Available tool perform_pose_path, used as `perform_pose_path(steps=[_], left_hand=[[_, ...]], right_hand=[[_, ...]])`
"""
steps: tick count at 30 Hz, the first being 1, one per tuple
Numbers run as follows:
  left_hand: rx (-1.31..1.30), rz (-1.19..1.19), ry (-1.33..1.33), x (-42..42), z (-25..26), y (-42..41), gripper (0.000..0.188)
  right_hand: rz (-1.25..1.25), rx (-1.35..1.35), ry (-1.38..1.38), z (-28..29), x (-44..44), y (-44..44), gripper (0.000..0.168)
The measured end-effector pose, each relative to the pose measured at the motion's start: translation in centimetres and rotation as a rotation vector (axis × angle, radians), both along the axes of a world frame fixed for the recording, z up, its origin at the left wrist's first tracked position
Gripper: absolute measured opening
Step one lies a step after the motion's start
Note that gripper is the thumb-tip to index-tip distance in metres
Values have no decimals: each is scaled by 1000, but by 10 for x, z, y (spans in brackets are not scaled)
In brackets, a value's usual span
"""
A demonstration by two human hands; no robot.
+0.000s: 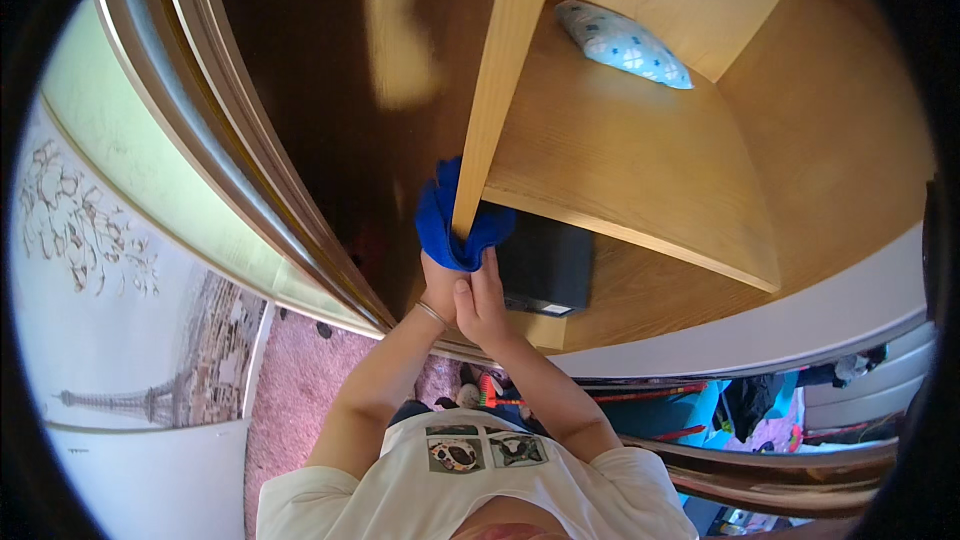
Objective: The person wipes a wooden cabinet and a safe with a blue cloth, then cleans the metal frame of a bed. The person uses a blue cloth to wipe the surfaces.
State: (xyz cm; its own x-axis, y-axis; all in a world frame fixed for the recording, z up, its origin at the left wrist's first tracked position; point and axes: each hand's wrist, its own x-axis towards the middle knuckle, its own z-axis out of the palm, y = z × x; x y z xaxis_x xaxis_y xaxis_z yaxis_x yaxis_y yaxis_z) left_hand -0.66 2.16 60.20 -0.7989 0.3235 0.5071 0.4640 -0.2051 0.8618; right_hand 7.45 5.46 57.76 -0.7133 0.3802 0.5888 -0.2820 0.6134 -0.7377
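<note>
A blue cloth (437,229) is folded around the lower end of the upright wooden divider (501,75), covering both its sides. My left hand (442,286), with a thin bracelet at the wrist, presses the cloth from the left; its fingers are hidden by the fabric. On the right side, my right hand (480,307) holds the cloth with the fingers pointing up, some of them behind it. The two hands touch near the thumbs. Just right of them, a black box (547,259) with a small white label sits in the lower compartment.
A wooden shelf (637,157) juts right from the divider, bearing a light-blue patterned pillow (626,45). Metal-edged sliding door frames (247,165) curve along the left, near a panel printed with a tower (150,401). A pink carpet (300,390) lies below.
</note>
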Motion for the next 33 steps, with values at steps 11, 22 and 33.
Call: perform_pose_path(steps=[11, 22, 33], left_hand=[[-231, 448, 976, -6, 129, 12, 43], [672, -1490, -854, 65, 136, 73, 35], [-4, -779, 343, 80, 157, 63, 34]], right_hand=[[-263, 296, 376, 121, 11, 13, 59], [-653, 508, 584, 113, 67, 39, 51], [-686, 233, 469, 131, 85, 67, 63]])
